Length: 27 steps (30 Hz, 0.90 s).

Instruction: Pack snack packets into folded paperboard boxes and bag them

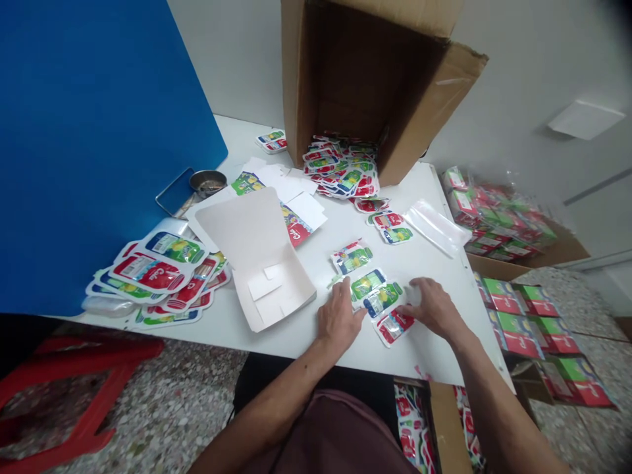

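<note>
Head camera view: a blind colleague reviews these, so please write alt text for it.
The left hand and the right hand rest on a white table, flanking a small cluster of green and red sachets. An open white carton lies beside the left hand, and a cardboard box on its side spills more sachets farther back.

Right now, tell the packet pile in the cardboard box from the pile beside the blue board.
The box pile spills from the tipped cardboard box; the board pile lies on the open table edge beside the blue board. The box pile's packets look smaller, the board pile's larger. Both mix red and green printed packets.
</note>
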Each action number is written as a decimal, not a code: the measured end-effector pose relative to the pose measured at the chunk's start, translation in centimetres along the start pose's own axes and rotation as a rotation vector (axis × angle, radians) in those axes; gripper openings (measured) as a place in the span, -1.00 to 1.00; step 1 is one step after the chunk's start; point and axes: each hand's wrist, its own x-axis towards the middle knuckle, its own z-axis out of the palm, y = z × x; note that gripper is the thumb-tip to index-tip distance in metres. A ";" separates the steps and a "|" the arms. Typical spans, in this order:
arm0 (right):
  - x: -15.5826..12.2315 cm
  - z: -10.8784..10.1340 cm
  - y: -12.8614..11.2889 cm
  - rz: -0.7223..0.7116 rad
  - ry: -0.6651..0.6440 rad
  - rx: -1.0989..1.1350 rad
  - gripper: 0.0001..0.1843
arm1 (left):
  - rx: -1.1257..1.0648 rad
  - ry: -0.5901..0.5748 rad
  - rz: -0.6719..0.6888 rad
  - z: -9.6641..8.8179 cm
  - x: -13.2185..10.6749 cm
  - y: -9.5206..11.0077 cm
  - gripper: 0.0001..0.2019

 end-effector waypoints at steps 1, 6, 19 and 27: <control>0.1 -0.4 -0.3 -0.077 0.023 -0.018 -0.33 | 0.009 -0.001 -0.007 0.0 0.1 0.1 -0.22; 3.2 -1.2 -3.2 -0.499 -0.177 0.039 0.11 | 0.027 0.023 -0.008 0.1 0.3 0.0 -0.22; 3.2 0.2 -1.8 -0.437 -0.278 0.225 0.09 | -0.047 -0.078 0.071 1.2 1.5 1.8 -0.50; 9.4 -2.1 -5.7 -0.544 -0.013 0.223 -0.16 | -0.082 -0.028 0.178 2.4 -0.3 1.3 -0.54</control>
